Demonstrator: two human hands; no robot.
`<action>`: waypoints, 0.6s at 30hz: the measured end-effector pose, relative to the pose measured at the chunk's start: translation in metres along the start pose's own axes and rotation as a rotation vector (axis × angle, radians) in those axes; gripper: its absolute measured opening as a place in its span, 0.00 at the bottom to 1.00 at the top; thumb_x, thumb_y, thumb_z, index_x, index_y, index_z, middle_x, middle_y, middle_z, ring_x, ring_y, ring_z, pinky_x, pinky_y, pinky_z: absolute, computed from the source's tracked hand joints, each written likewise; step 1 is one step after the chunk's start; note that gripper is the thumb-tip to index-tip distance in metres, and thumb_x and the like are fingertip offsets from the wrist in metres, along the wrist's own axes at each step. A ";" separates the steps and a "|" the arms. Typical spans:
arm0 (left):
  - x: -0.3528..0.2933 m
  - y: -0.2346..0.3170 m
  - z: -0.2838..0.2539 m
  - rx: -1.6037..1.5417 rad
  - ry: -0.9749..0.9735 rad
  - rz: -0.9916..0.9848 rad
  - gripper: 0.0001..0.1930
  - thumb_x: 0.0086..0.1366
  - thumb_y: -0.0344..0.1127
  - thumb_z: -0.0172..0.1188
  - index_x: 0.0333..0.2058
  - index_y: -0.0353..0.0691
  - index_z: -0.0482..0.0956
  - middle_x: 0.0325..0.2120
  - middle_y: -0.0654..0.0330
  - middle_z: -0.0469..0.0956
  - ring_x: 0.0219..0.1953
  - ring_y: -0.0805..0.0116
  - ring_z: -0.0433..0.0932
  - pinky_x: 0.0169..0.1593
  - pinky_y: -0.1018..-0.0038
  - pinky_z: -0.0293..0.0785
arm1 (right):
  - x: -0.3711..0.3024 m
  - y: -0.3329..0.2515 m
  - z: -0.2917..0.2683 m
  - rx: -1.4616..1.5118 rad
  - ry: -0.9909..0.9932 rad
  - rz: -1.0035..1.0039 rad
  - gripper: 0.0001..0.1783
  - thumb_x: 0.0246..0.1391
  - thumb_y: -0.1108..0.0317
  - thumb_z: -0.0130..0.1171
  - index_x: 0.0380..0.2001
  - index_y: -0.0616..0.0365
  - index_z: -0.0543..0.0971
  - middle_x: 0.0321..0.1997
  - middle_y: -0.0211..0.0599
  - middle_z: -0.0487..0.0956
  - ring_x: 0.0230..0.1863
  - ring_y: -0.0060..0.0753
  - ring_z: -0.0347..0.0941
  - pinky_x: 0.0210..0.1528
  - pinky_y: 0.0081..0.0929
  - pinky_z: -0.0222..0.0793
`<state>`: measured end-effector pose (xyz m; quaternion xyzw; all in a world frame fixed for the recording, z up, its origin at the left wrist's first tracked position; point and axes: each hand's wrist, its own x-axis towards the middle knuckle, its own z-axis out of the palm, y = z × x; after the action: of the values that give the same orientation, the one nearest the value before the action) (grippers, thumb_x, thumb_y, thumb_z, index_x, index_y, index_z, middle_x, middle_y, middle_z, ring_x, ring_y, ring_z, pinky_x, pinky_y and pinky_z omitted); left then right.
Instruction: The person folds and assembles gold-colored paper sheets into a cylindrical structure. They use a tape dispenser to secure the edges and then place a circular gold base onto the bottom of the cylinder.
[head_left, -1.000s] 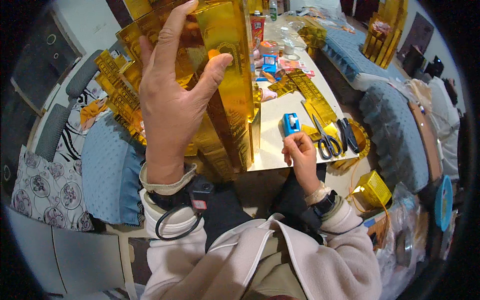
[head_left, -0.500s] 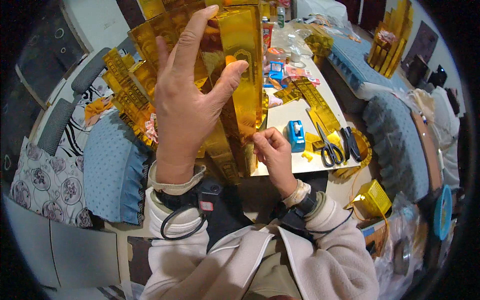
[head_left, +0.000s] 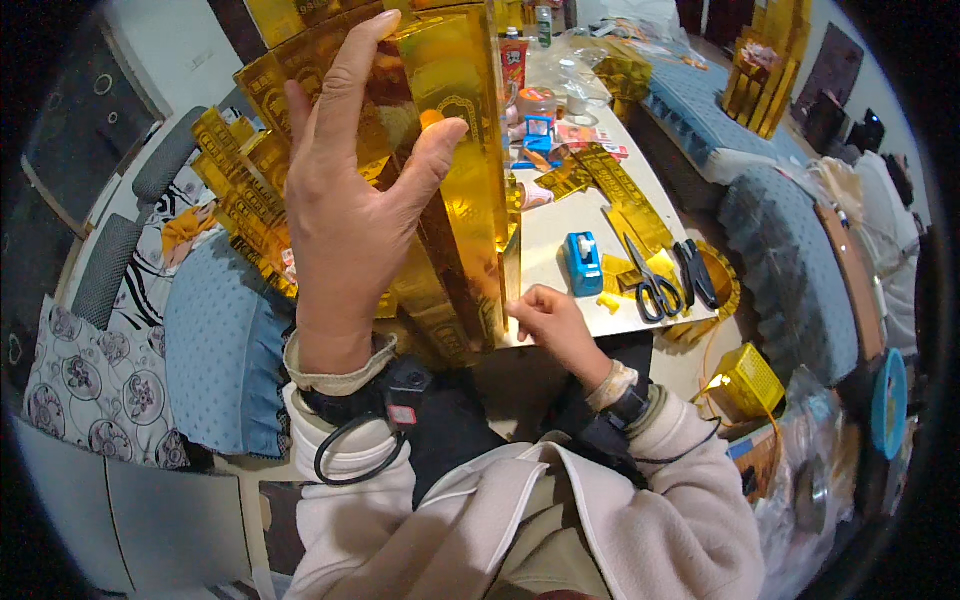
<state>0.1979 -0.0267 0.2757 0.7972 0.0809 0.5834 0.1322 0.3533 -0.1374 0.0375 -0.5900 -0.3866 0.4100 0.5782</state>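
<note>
Head view, now: left hand (head_left: 350, 190) raised, fingers spread flat against the face of a tall gold foil stack (head_left: 455, 150), thumb hooked round its front edge; an open, bracing hold rather than a clamp; right hand (head_left: 552, 325) low at the stack's bottom corner, fingertips pinched closed on the foil edge there; the stack stands upright at the near edge of the counter (head_left: 560, 225), more gold pieces banked behind it to the left.

Handling, as I judge it: glossy folded foil paper, light, hollow-looking, slippery on the face, quick to dent or crease; best steadied with a flat palm on the broad side and taken at the folded corners, not squeezed mid-panel.

On the counter beside it: blue tape dispenser (head_left: 583, 262), black-handled scissors (head_left: 655, 285), loose gold strips; yellow basket (head_left: 745, 378) lower right.

Against the view half a second ago: right hand sits lower and nearer the bottom corner; left hand much the same, thumb further across the front.
</note>
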 end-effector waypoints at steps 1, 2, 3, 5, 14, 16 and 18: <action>0.000 0.000 0.000 -0.022 0.002 -0.001 0.34 0.66 0.31 0.71 0.69 0.46 0.70 0.57 0.57 0.79 0.56 0.66 0.79 0.62 0.69 0.73 | 0.002 0.012 -0.012 -0.027 0.049 0.012 0.12 0.68 0.60 0.64 0.33 0.56 0.80 0.25 0.26 0.81 0.24 0.15 0.73 0.27 0.17 0.65; 0.000 0.000 0.001 -0.031 -0.003 -0.023 0.34 0.66 0.31 0.71 0.69 0.46 0.70 0.57 0.57 0.79 0.56 0.66 0.78 0.62 0.69 0.73 | 0.003 0.024 -0.025 -0.032 0.146 -0.040 0.11 0.67 0.61 0.63 0.35 0.56 0.80 0.28 0.28 0.81 0.27 0.18 0.75 0.30 0.19 0.67; 0.000 0.000 0.000 -0.042 -0.007 -0.046 0.34 0.66 0.32 0.71 0.69 0.47 0.70 0.57 0.57 0.79 0.56 0.66 0.78 0.62 0.69 0.73 | 0.004 0.036 -0.040 -0.049 0.252 -0.065 0.10 0.67 0.62 0.63 0.37 0.57 0.80 0.31 0.30 0.82 0.29 0.20 0.76 0.33 0.21 0.70; 0.000 0.000 0.000 -0.035 -0.011 -0.058 0.34 0.66 0.33 0.71 0.69 0.47 0.70 0.57 0.57 0.79 0.57 0.66 0.78 0.63 0.69 0.72 | 0.010 0.053 -0.074 -0.221 0.475 -0.176 0.09 0.66 0.64 0.62 0.41 0.58 0.79 0.35 0.33 0.81 0.34 0.25 0.78 0.39 0.25 0.73; 0.000 0.002 -0.002 -0.007 -0.017 -0.046 0.33 0.66 0.33 0.71 0.69 0.47 0.70 0.58 0.58 0.78 0.57 0.67 0.78 0.64 0.69 0.72 | 0.038 0.045 -0.129 -0.277 0.352 0.225 0.21 0.63 0.52 0.63 0.46 0.59 0.80 0.37 0.38 0.81 0.26 0.26 0.78 0.26 0.25 0.72; 0.000 0.002 -0.001 0.005 -0.006 -0.026 0.33 0.66 0.33 0.71 0.69 0.47 0.70 0.58 0.58 0.79 0.57 0.67 0.78 0.64 0.69 0.72 | 0.036 0.031 -0.134 -0.181 0.242 0.353 0.18 0.62 0.52 0.64 0.45 0.53 0.80 0.35 0.31 0.78 0.30 0.21 0.78 0.28 0.24 0.72; 0.000 0.001 0.000 -0.009 -0.004 -0.020 0.33 0.66 0.33 0.71 0.69 0.46 0.70 0.58 0.58 0.79 0.57 0.67 0.77 0.64 0.69 0.72 | 0.032 0.021 -0.133 -0.066 0.212 0.367 0.20 0.64 0.49 0.64 0.49 0.52 0.79 0.37 0.31 0.79 0.33 0.24 0.78 0.33 0.26 0.74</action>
<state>0.1980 -0.0279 0.2758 0.7969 0.0861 0.5809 0.1418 0.4888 -0.1571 0.0152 -0.7091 -0.2230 0.4312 0.5114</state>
